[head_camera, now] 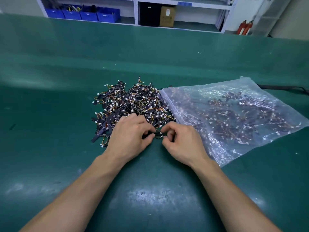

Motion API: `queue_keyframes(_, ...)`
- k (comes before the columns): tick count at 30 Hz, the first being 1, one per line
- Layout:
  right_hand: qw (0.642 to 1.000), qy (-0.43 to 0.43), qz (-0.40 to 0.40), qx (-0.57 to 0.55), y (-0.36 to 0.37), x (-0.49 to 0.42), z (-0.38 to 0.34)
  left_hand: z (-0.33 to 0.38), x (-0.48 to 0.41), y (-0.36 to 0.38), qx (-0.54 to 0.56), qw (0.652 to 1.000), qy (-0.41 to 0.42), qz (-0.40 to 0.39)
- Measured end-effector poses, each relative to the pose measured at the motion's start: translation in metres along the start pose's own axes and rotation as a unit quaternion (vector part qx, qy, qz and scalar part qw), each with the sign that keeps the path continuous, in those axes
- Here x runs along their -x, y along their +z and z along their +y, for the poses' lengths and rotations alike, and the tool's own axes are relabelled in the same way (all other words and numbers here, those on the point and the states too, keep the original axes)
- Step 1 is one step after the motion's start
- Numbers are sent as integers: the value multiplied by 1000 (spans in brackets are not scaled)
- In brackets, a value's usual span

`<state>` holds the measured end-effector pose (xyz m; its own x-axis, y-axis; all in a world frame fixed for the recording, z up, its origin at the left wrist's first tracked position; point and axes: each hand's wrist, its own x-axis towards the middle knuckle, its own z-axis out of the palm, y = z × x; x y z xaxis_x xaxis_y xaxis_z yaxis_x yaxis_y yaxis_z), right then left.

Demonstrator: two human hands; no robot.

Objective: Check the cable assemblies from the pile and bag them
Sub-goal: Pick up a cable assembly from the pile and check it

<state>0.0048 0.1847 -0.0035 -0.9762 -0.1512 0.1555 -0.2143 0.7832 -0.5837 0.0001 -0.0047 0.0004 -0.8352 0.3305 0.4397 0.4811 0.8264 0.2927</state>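
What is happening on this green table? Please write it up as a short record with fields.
table: green mat, scuffed near the person
pile: small black cables with coloured wires and white plugs, heaped beyond the hands
bag: clear plastic, lying right of the pile, cables already inside
left hand: pinches one end of a single cable
right hand: pinches its other end
held cable: between both hands, at the pile's near edge
background: blue bins, cardboard box, red fire extinguishers

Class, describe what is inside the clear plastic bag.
Many cable assemblies show through the plastic bag; its glare hides their exact number and whatever lies underneath.
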Motion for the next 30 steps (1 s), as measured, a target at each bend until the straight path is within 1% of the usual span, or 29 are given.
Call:
queue_keyframes(3, 1000, 5, -2, -8, 0, 0, 0, -1, 0, 2, -12, 1000, -1, 0)
queue_keyframes(7, 1000, 4, -2, -10, 0, 1, 0, 0, 1, 3, -22, 999, 28, -5)
queue_keyframes(10, 1000, 4, 6, -22, -1, 1, 0, 1, 1, 2, -24, 999, 37, 8)
queue_keyframes(13, 999, -20, 16, -31, -2, 1, 2, 2, 1, 2, -11, 999, 39, 27)
queue_keyframes(17, 992, -77, 33, -95, -6, 3, 5, 4, 1, 0, 23, 998, 43, 26)
queue_keyframes(21, 985, -98, 39, -135, -8, 4, 5, 4, 2, -3, 64, 997, 38, 20)
queue_keyframes(26, 976, -78, 51, -195, -6, 4, 6, 1, 4, -5, 133, 991, 13, 24)
queue_keyframes(30, 966, -76, 59, -238, -7, 6, 0, 3, 5, -6, 181, 982, 29, 48)
